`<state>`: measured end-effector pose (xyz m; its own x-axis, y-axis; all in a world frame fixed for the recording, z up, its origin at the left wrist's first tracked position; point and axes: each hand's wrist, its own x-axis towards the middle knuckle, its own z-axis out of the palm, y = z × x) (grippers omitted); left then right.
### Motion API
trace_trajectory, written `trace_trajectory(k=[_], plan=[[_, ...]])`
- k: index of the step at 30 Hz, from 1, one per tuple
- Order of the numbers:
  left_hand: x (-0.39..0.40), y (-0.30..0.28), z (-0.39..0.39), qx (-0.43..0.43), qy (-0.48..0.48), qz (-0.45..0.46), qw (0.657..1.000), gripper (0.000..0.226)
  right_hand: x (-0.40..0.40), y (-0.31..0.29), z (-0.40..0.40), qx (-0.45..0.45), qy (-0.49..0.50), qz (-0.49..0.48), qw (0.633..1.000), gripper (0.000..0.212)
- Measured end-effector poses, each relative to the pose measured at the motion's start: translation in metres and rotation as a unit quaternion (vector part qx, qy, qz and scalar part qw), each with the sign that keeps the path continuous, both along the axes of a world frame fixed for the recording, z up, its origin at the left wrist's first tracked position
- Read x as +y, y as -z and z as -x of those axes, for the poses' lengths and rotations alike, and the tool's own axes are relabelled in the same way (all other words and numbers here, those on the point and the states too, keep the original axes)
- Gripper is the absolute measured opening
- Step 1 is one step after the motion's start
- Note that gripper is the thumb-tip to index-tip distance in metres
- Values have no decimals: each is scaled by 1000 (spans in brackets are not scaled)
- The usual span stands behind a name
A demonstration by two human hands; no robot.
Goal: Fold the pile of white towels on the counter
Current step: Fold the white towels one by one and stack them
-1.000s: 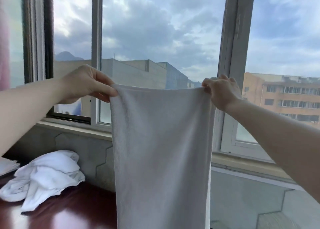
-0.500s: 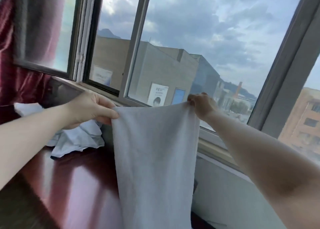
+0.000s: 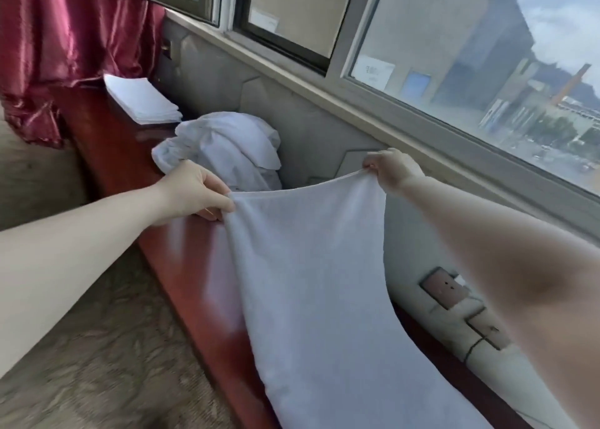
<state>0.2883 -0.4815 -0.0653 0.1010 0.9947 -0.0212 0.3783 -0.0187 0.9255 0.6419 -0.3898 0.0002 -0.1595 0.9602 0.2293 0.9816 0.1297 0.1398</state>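
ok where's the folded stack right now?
In the head view the folded stack lies upper left, at the far end of the red-brown counter, beside the red curtain and just beyond the crumpled towel pile.

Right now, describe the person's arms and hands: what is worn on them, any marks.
Both forearms are bare up to the picture's edge: no sleeve or cuff shows. The left hand and right hand wear no gloves, and no ring, watch or bracelet shows. No tattoos or markings show. The fingernails are too blurred to judge.
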Motion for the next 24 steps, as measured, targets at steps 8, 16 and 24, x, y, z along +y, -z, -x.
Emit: trace_trajectory(k=[8, 16, 24], plan=[[105, 105, 78, 101, -17, 85, 991, 7, 133, 125, 85, -36, -52, 79, 995, 34], [157, 180, 122, 324, 30, 100, 940, 12, 194, 216, 149, -38, -89, 184, 978, 34], [196, 182, 132, 360, 125, 184, 906, 10, 220, 227, 157, 104, -23, 246, 963, 49]])
